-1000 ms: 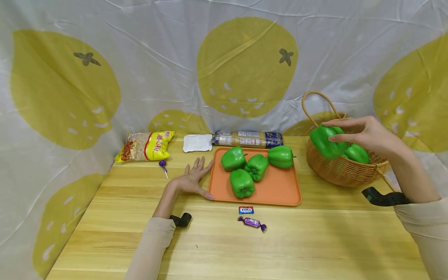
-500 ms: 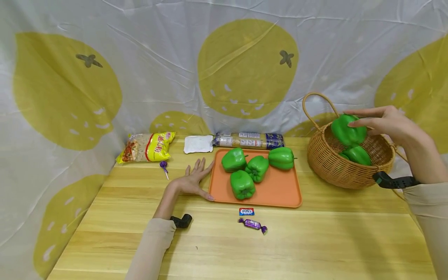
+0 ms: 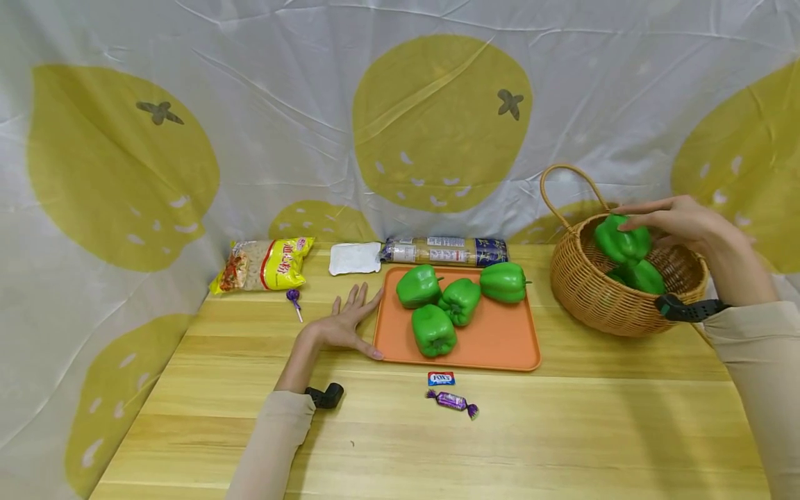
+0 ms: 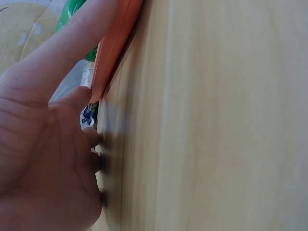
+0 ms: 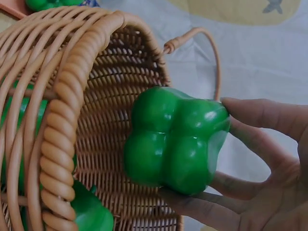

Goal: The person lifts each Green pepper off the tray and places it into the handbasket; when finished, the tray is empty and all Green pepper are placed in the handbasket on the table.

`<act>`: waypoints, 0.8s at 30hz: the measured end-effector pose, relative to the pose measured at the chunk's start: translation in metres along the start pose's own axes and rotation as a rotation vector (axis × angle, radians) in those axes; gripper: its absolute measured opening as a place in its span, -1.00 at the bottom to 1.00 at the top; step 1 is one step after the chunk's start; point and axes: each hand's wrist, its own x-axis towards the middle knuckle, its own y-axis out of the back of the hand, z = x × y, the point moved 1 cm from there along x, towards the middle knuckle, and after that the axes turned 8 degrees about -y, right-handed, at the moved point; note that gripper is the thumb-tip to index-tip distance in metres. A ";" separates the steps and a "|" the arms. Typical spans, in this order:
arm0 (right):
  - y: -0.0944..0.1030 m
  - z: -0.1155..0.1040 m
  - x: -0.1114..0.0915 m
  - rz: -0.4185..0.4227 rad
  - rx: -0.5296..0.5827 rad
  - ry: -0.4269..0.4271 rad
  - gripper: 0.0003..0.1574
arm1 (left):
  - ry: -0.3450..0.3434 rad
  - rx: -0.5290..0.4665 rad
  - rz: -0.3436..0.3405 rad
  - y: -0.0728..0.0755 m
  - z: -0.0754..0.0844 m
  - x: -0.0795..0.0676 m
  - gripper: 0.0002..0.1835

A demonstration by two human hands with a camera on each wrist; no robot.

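My right hand holds a green bell pepper between thumb and fingers at the mouth of a wicker basket. In the right wrist view the held pepper shows its lobed end, with the thumb on one side and fingers on the other. Below it in the basket lies another green pepper. My left hand rests with spread fingers on the table at the left edge of an orange tray; the thumb and index finger touch its rim. Several green peppers lie on the tray.
Behind the tray lies a long noodle packet, beside a white packet. A yellow food bag and a purple lollipop are at left. Two wrapped candies, one red-blue and one purple, lie in front. A curtain hangs behind.
My right hand has carried the pepper rightward from the basket's left rim to over its opening, then slightly down. My left hand and the tray have stayed in place.
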 end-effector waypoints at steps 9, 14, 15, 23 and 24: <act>-0.009 0.003 0.013 -0.079 -0.037 0.027 -0.51 | -0.003 -0.018 0.004 0.001 -0.002 0.000 0.40; -0.012 0.002 0.016 -0.088 -0.045 0.010 -0.51 | -0.006 -0.017 0.011 0.001 -0.003 0.000 0.40; -0.013 0.003 0.016 -0.090 -0.039 0.005 -0.53 | -0.006 -0.015 0.011 0.001 -0.004 0.000 0.40; -0.016 0.009 0.015 -0.137 -0.003 0.027 -0.75 | 0.000 -0.009 0.002 0.001 -0.001 -0.001 0.39; -0.016 0.009 0.014 -0.134 -0.006 0.030 -0.77 | 0.001 -0.005 0.000 0.001 -0.001 -0.002 0.39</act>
